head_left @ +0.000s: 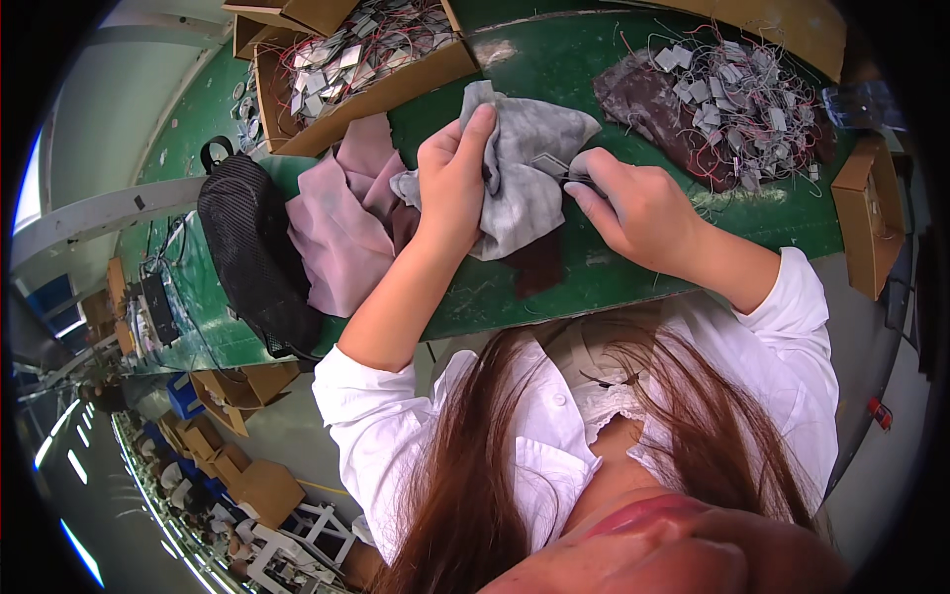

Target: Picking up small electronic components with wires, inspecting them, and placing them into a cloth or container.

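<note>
Over the green table, my left hand (pixel 453 183) is closed round a bunched grey cloth (pixel 524 203), thumb pressed on its top. A small flat grey square piece (pixel 550 165) lies against the cloth's right side. Thumb and fingers of my right hand (pixel 633 203) pinch together at that piece's right end, where its dark leads seem to be; the fingertips partly hide them. To the left of the grey cloth, a crumpled pink cloth (pixel 341 223) rests on the table, and a dark red cloth (pixel 540 265) shows below it.
A cardboard box (pixel 416 71) of similar flat pieces with red wires stands at the far left. More wired pieces (pixel 737 109) are heaped on a dark brown cloth (pixel 638 104) at the far right. A black mesh bag (pixel 247 247) lies left; another carton (pixel 871 213) is at the right edge.
</note>
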Demonstrator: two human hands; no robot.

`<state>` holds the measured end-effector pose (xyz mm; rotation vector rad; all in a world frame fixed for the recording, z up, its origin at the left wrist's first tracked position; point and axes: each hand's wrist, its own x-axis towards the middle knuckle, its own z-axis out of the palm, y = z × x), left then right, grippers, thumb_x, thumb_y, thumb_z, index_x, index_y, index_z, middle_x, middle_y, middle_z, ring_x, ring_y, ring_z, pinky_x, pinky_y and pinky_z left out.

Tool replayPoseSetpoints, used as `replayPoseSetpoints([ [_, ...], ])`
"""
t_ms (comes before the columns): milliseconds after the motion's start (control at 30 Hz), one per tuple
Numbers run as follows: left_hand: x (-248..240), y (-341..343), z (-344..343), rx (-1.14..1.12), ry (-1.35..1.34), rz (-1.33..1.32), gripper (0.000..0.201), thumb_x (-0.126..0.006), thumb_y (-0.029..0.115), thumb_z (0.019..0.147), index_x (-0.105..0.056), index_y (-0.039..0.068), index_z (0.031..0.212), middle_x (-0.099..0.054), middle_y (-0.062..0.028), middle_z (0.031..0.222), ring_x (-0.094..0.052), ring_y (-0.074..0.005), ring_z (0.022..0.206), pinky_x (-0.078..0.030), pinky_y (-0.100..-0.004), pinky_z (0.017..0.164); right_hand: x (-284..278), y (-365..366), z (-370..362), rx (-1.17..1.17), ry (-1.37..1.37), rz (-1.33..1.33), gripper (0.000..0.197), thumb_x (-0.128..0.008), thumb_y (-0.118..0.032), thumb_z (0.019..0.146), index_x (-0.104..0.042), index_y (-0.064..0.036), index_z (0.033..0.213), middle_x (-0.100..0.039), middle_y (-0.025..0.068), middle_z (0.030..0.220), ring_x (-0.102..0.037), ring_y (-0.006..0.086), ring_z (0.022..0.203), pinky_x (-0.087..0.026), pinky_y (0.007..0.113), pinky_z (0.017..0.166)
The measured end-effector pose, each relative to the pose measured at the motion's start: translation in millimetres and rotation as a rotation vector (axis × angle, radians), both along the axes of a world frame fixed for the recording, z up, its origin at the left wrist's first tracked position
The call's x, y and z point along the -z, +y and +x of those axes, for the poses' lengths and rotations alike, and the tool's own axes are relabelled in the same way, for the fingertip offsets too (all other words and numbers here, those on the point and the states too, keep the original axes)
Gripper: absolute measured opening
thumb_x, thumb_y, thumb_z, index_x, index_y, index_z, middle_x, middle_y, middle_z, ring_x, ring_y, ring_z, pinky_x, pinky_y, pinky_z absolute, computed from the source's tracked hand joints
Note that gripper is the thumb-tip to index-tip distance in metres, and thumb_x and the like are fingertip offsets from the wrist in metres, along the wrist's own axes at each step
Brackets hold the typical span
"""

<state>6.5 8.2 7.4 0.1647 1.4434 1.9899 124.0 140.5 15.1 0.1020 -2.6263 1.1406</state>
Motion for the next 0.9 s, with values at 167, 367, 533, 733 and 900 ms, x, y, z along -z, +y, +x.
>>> replayPoseSetpoints([
  [167,2.5,-3.4,-2.3,0.066,-0.056,0.038,0.026,-0.048,0.021,0.085,-0.056,-0.003,0.085,-0.059,-0.0042,0.074,-0.054,-0.0067,0.063,-0.043,-0.0192,0.057,-10.8,4.7,-2.9,-0.011,-0.182,-0.319,0.011,-0.051,-0.01,0.081,-0.045,-0.0006,0.082,-0.052,0.0158,0.066,-0.052,0.0335,0.059,-0.04,0.035,0.052],
  [367,1.5,-5.2,1.4,0.395,0.189,-0.032,0.024,-0.056,0.018,0.08,-0.057,-0.003,0.092,-0.059,-0.0024,0.078,-0.053,-0.0058,0.068,-0.042,-0.0184,0.06,2.1,7.5,-5.5,-0.022,-0.141,-0.338,0.01,-0.051,-0.01,0.08,-0.048,-0.001,0.085,-0.052,0.0161,0.072,-0.051,0.0305,0.06,-0.04,0.033,0.053],
  [533,0.4,-4.7,-3.6,0.34,0.043,-0.034,0.022,-0.058,0.016,0.079,-0.057,-0.003,0.09,-0.059,-0.0033,0.078,-0.053,-0.0053,0.067,-0.042,-0.0186,0.059,-2.6,4.2,-4.2,0.018,0.018,0.005,0.012,-0.051,-0.005,0.079,-0.049,0.0012,0.089,-0.053,0.0117,0.074,-0.053,0.0206,0.063,-0.042,0.029,0.056],
  [733,-1.6,-2.1,-0.7,0.136,-0.083,0.076,0.022,-0.048,0.017,0.085,-0.057,-0.002,0.091,-0.059,-0.0028,0.078,-0.052,-0.0049,0.066,-0.041,-0.0177,0.058,8.5,9.2,-8.2,0.05,0.075,-0.177,0.013,-0.05,-0.013,0.081,-0.047,-0.0013,0.086,-0.048,0.0077,0.063,-0.047,0.0159,0.048,-0.037,0.025,0.043],
  [900,9.5,-7.8,6.3,0.218,0.328,0.035,0.024,-0.046,0.018,0.086,-0.057,-0.003,0.092,-0.056,-0.0003,0.077,-0.048,-0.0051,0.071,-0.039,-0.0188,0.065,3.5,10.9,-7.7,-0.052,-0.461,-1.203,0.018,-0.041,-0.021,0.088,-0.046,-0.0049,0.081,-0.035,-0.0015,0.054,-0.03,0.0044,0.043,-0.023,0.019,0.037],
])
